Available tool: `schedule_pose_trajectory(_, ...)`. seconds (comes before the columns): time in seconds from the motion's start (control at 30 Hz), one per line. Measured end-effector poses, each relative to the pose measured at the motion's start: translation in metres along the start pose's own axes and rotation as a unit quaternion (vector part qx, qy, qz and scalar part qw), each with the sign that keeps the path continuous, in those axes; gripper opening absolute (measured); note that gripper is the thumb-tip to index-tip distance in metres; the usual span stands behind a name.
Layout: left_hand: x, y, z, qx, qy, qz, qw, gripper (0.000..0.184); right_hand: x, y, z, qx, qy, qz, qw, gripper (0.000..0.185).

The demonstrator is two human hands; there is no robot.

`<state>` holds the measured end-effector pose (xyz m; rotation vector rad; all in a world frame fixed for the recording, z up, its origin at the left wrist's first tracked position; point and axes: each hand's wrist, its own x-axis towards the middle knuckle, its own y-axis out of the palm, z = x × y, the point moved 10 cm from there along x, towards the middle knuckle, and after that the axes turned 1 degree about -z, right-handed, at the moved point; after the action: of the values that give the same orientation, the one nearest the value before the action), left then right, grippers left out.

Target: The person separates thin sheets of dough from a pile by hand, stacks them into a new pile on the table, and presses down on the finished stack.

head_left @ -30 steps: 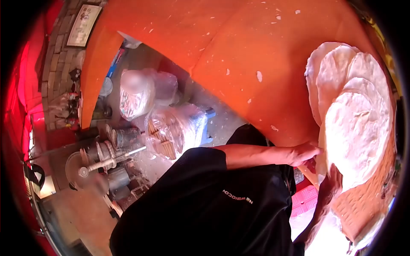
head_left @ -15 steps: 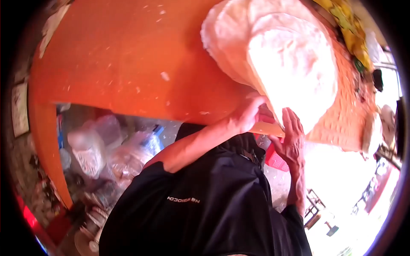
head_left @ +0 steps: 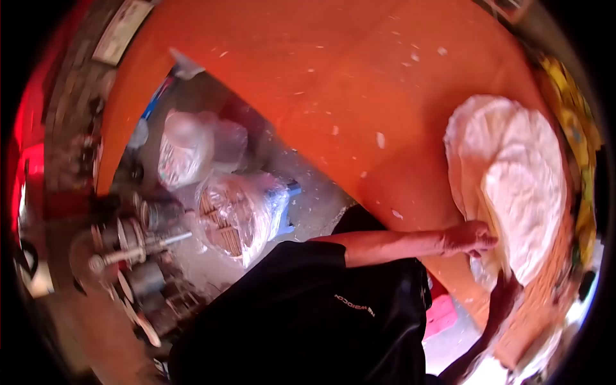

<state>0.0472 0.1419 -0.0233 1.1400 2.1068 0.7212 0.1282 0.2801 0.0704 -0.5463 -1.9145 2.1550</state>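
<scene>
A stack of large, thin, pale round sheets (head_left: 526, 186), like flatbread or rolled dough, lies at the right of the orange table. Along its near left side, the edge of the top sheet stands up in a yellowish fold. My left hand (head_left: 471, 237) is closed, with its curled fingers pinching that edge. My right hand (head_left: 507, 292) grips the sheet's lower tip, its fingers partly in shadow. Beneath my left hand, a whitish flap of sheet hangs near the table edge.
The orange table (head_left: 308, 83) carries scattered pale flakes. Yellow cloth or plastic (head_left: 581, 135) lies beyond the stack. On the floor to the left are clear plastic bags (head_left: 234, 215) and metal machine parts (head_left: 138, 250). A pink container (head_left: 441, 314) stands below the table edge.
My view has turned, so the stack now appears farther right and lower. My right hand, earlier flat against the sheet with fingers stretched, now grips its tip. The edge between my hands has folded up.
</scene>
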Motion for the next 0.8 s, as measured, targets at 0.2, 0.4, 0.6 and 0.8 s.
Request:
schedule_pose_trajectory(0.2,0.011,-0.049,0.002,-0.026,0.039,-0.124,0.991,0.031,0.038,-0.11,-0.062,-0.139,0.049,-0.13,0.98,0.057)
schedule_pose_trajectory(0.4,0.008,-0.073,-0.02,0.077,0.01,-0.238,0.968,0.026,0.078,-0.133,-0.117,-0.044,0.013,-0.14,0.989,0.059)
schedule_pose_trajectory(0.6,0.027,-0.052,0.007,0.053,0.01,-0.192,0.98,0.024,0.158,-0.225,-0.275,-0.079,-0.012,-0.127,0.989,0.041)
schedule_pose_trajectory(0.8,0.035,-0.049,0.033,-0.044,-0.035,-0.137,0.989,0.014,0.041,-0.353,-0.06,-0.294,-0.008,-0.386,0.874,0.029)
